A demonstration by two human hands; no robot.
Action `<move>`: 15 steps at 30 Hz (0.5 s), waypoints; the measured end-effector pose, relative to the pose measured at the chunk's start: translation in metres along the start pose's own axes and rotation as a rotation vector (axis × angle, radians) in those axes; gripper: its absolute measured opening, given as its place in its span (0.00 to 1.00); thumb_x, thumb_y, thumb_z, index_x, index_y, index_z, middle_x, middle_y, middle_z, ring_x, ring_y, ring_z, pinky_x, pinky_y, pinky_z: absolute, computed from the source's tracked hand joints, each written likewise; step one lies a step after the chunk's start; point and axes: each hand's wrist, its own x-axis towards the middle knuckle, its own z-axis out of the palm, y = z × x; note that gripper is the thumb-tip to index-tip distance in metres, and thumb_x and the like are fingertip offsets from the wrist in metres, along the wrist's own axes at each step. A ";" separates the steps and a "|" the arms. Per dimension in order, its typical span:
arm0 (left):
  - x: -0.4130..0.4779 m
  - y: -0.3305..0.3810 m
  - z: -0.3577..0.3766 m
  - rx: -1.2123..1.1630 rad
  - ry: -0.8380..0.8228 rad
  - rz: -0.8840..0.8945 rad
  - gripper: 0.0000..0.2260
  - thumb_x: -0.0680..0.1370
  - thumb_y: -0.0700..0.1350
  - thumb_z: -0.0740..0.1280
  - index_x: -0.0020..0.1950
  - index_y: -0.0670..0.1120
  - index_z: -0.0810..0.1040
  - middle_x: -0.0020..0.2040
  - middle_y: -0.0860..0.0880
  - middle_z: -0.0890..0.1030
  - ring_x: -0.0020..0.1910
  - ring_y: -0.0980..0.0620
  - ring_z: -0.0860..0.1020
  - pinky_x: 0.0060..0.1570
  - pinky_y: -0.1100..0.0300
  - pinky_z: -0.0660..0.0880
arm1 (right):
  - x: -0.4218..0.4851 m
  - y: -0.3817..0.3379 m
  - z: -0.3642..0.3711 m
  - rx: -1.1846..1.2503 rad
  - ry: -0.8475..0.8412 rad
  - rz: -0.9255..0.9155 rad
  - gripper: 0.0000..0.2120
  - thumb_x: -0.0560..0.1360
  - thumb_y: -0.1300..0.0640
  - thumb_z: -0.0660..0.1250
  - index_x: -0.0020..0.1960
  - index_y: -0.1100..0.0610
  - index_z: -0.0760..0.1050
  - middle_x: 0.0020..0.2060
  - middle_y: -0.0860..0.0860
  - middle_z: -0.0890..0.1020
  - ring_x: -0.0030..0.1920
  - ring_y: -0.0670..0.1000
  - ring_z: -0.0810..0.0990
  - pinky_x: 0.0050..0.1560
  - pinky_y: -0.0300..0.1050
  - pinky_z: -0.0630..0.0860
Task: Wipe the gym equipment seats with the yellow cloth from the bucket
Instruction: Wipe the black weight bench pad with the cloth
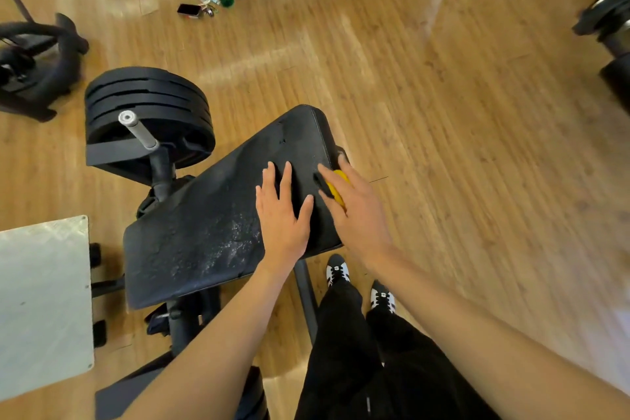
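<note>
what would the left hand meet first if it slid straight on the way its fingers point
Likely nothing: the left hand lies flat on the black seat pad, with only bare pad ahead to its far edge.
</note>
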 end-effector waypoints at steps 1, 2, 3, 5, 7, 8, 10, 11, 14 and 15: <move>0.000 -0.001 0.001 -0.007 0.010 0.011 0.31 0.83 0.62 0.53 0.83 0.51 0.57 0.84 0.47 0.53 0.84 0.48 0.47 0.81 0.47 0.43 | -0.015 0.002 0.000 -0.010 0.007 -0.015 0.25 0.82 0.54 0.64 0.77 0.43 0.64 0.80 0.47 0.58 0.79 0.47 0.58 0.74 0.48 0.67; 0.000 -0.002 0.002 -0.015 0.019 0.017 0.31 0.83 0.62 0.53 0.83 0.50 0.57 0.84 0.48 0.53 0.84 0.49 0.47 0.81 0.47 0.43 | -0.025 0.004 0.002 -0.014 0.015 -0.024 0.27 0.82 0.57 0.64 0.78 0.43 0.63 0.81 0.46 0.56 0.79 0.46 0.56 0.75 0.48 0.66; 0.000 -0.002 0.002 -0.022 0.022 0.018 0.31 0.83 0.62 0.53 0.83 0.50 0.57 0.84 0.48 0.53 0.84 0.49 0.47 0.81 0.46 0.44 | -0.027 0.005 0.003 -0.008 0.019 -0.026 0.28 0.81 0.59 0.65 0.78 0.43 0.63 0.81 0.46 0.55 0.80 0.46 0.55 0.75 0.48 0.66; -0.001 -0.001 0.002 -0.026 0.023 0.012 0.31 0.82 0.62 0.54 0.83 0.51 0.58 0.84 0.48 0.53 0.83 0.49 0.48 0.81 0.45 0.45 | -0.009 0.003 0.003 0.030 0.015 -0.009 0.27 0.82 0.60 0.64 0.78 0.45 0.64 0.81 0.47 0.56 0.80 0.46 0.54 0.76 0.46 0.64; -0.001 0.000 0.002 -0.019 0.015 0.002 0.31 0.82 0.61 0.55 0.83 0.51 0.57 0.84 0.48 0.53 0.83 0.50 0.47 0.81 0.45 0.46 | 0.031 -0.003 0.005 0.067 0.026 0.003 0.23 0.83 0.57 0.62 0.77 0.46 0.66 0.80 0.49 0.59 0.79 0.49 0.57 0.75 0.43 0.62; 0.000 0.001 0.002 -0.021 0.013 -0.005 0.31 0.82 0.61 0.55 0.83 0.51 0.57 0.84 0.48 0.52 0.83 0.50 0.47 0.81 0.45 0.46 | 0.056 -0.005 0.007 0.082 0.033 0.007 0.22 0.84 0.55 0.61 0.77 0.46 0.67 0.79 0.50 0.61 0.79 0.50 0.59 0.75 0.44 0.62; -0.001 0.000 0.001 -0.029 0.013 -0.009 0.31 0.82 0.60 0.57 0.83 0.51 0.58 0.84 0.49 0.52 0.83 0.50 0.47 0.81 0.45 0.46 | 0.105 -0.011 0.012 0.087 0.047 0.001 0.20 0.84 0.52 0.60 0.76 0.47 0.68 0.79 0.53 0.62 0.77 0.53 0.63 0.74 0.47 0.65; -0.001 0.000 0.001 -0.035 0.016 -0.008 0.31 0.82 0.60 0.57 0.83 0.51 0.58 0.84 0.49 0.52 0.83 0.50 0.48 0.81 0.44 0.47 | 0.126 -0.014 0.013 0.078 0.044 0.004 0.20 0.84 0.52 0.59 0.76 0.48 0.68 0.79 0.55 0.62 0.77 0.54 0.63 0.74 0.46 0.65; -0.001 0.000 0.001 -0.036 0.017 -0.016 0.31 0.82 0.59 0.57 0.83 0.51 0.58 0.84 0.49 0.52 0.83 0.50 0.48 0.81 0.42 0.48 | 0.160 -0.017 0.014 0.057 0.044 -0.008 0.20 0.84 0.49 0.58 0.75 0.49 0.69 0.75 0.54 0.69 0.74 0.53 0.68 0.71 0.50 0.69; -0.001 0.000 0.001 -0.034 0.013 -0.021 0.30 0.82 0.59 0.56 0.83 0.51 0.58 0.84 0.49 0.52 0.83 0.50 0.48 0.80 0.42 0.48 | 0.157 -0.017 0.013 0.068 0.056 -0.027 0.19 0.84 0.49 0.58 0.74 0.50 0.69 0.72 0.52 0.73 0.71 0.52 0.71 0.68 0.51 0.72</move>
